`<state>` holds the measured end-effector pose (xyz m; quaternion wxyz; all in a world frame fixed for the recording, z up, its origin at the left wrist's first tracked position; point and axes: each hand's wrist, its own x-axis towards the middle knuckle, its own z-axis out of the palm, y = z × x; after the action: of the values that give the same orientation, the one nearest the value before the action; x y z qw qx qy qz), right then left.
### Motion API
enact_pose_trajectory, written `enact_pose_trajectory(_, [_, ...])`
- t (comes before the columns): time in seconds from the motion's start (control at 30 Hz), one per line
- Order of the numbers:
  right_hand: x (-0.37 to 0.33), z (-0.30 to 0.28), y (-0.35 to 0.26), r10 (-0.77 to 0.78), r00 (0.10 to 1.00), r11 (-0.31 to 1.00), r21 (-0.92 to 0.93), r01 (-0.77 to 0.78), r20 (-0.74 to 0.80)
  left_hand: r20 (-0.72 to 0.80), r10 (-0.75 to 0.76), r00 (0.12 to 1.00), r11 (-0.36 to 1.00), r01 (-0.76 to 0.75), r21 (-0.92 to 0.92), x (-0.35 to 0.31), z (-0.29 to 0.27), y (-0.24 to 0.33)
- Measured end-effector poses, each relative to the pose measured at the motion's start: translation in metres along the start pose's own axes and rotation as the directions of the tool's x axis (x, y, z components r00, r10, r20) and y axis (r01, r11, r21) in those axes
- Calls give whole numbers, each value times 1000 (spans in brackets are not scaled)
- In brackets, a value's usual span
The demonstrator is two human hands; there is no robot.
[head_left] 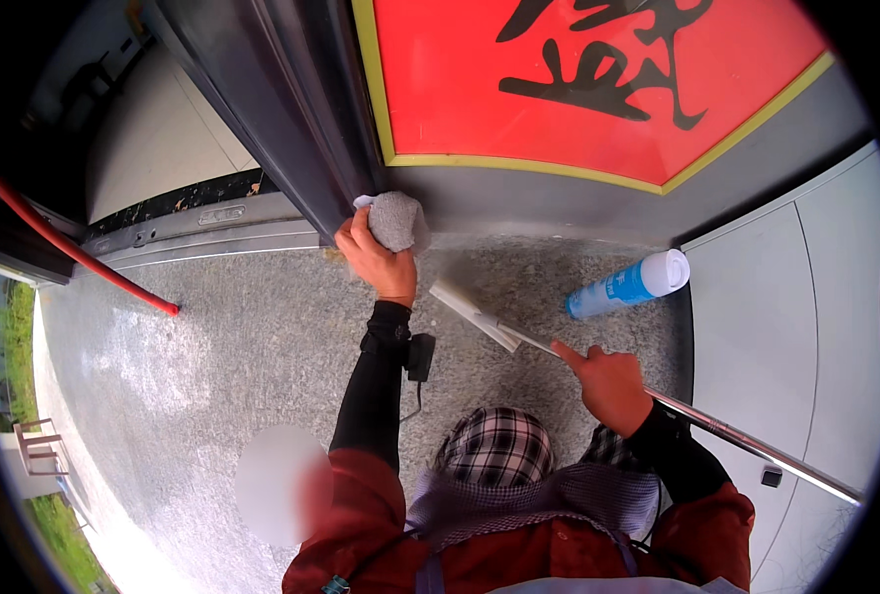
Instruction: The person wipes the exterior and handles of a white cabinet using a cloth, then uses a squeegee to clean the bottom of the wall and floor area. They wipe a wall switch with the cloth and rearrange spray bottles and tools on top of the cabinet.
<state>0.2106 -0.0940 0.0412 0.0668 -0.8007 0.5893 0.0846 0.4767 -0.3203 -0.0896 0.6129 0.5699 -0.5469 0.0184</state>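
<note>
My left hand (pixel 376 259) is closed around a crumpled grey cloth (pixel 396 220), close to the foot of the dark door frame (pixel 296 109). In my right hand (pixel 610 384) is the metal pole of a squeegee-like tool (pixel 717 426), my fingers wrapped round it. Its pale, flat head (pixel 475 315) points toward the wall, low over the speckled stone floor. Beyond my right hand stands a blue and white spray can (pixel 628 284) with a white cap. The cloth's far side and whatever it touches are partly hidden.
A red panel (pixel 579 89) with black characters and a gold frame covers the wall ahead. White cabinet doors (pixel 757 297) stand at the right. A red pole (pixel 84 259) slants across the left, near the metal door sill (pixel 212 220). A wooden chair (pixel 39 450) is far left.
</note>
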Motion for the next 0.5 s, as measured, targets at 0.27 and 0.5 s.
enact_pose_trajectory(0.27, [-3, -4, -1, 62, 998, 998, -34, -61, 8, -394, 524, 755, 811, -584, -42, 206, -21, 122])
enact_pose_trajectory(0.5, [-1, 11, 4, 36, 996, 999, 17, -35, -76, -205, 367, 907, 930, -353, 105, 99, 1, 54])
